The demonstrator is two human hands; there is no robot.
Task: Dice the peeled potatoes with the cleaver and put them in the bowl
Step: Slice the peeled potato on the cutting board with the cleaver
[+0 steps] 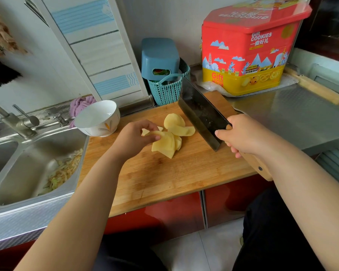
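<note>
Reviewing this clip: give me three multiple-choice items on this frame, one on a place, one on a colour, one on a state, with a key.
1. Where does the bowl stand?
A. At the cutting board's far left corner, beside the sink
B. Inside the sink
C. On the cookie tin

2. What colour is the basket behind the board?
A. Red
B. Teal
C. Black

3. What is the right hand doing?
A. Resting flat on the board
B. Holding a potato
C. Gripping the cleaver

Key: 1 A, the bowl sits at the board's corner next to the sink; 2 B, its woven wall is teal; 3 C, fingers wrap the handle while the left hand holds potato slices.
</note>
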